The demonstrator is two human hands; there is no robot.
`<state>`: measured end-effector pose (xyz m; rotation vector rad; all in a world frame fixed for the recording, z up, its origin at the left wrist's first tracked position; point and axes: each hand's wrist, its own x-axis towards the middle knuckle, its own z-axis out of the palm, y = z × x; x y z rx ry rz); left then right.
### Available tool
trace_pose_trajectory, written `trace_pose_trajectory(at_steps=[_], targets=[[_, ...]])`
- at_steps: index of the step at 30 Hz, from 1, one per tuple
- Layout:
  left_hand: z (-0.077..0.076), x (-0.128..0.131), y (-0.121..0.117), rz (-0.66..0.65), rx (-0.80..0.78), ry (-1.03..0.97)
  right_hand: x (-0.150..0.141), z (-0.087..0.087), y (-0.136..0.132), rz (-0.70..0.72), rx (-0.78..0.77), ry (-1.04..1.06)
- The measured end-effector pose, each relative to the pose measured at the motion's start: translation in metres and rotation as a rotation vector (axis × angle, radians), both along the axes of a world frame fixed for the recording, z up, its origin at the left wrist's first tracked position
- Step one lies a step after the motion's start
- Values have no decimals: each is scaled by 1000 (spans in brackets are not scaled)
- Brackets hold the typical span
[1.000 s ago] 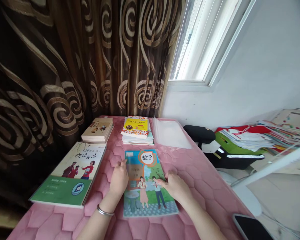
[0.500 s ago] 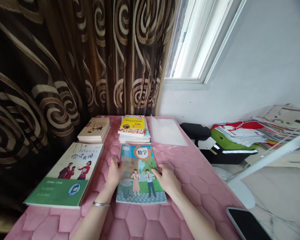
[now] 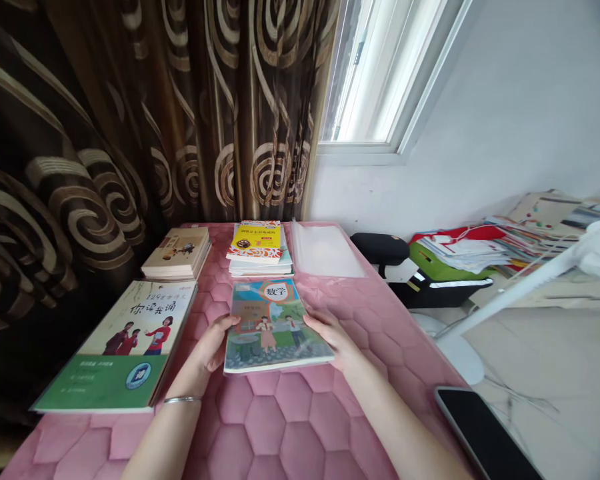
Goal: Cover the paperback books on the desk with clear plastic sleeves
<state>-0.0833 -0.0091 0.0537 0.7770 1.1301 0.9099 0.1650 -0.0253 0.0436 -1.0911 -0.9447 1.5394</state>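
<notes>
A math textbook (image 3: 273, 330) with a blue and green illustrated cover is held between both hands, its near edge tilted up off the pink quilted table cover (image 3: 290, 420). My left hand (image 3: 217, 343) grips its left edge, thumb on the cover, a silvery bracelet on the wrist. On the opposite edge, my right hand (image 3: 327, 333) has its thumb over the cover and the other fingers mostly hidden. Left of the hands lies a stack topped by a green and white book (image 3: 130, 340). Behind the textbook is a pile with a yellow book (image 3: 257, 240) on top.
Tan books (image 3: 177, 250) are stacked at the back left, and clear plastic covers (image 3: 325, 250) lie at the back right. A dark-screened phone (image 3: 485, 430) rests by the right edge. Beyond it stand a white lamp (image 3: 525, 287) and piled papers (image 3: 470, 250).
Both hands have raised the textbook's near edge from the table, tilting the book. The view has shifted slightly, so the surroundings appear further left and higher.
</notes>
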Motion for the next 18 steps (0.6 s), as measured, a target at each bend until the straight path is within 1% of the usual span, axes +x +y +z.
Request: trace_pose_trajectory(at_steps=[1, 2, 5, 9, 12, 14, 15, 16, 18], targets=[[1, 0, -1, 11, -3, -73, -1, 2, -1, -16, -31, 27], [0, -1, -1, 46, 12, -104, -2, 5, -2, -30, -59, 60], [-4, -2, 0, 147, 67, -116, -4, 10, -5, -28, -61, 129], [-8, -1, 2, 151, 68, -119, -5, 14, -6, -43, -40, 140], [-7, -4, 4, 130, 81, -56, -5, 12, -6, -79, -28, 92], [-8, -8, 6, 121, 128, 82, -6, 8, -5, -85, 1, 53], [-8, -9, 6, 129, 172, 203, -7, 4, -5, -94, 26, 16], [-8, -9, 5, 155, 237, 359, -8, 1, -5, -105, 55, -40], [-6, -5, -1, 222, 451, 708, -10, -8, -4, -124, 112, -206]])
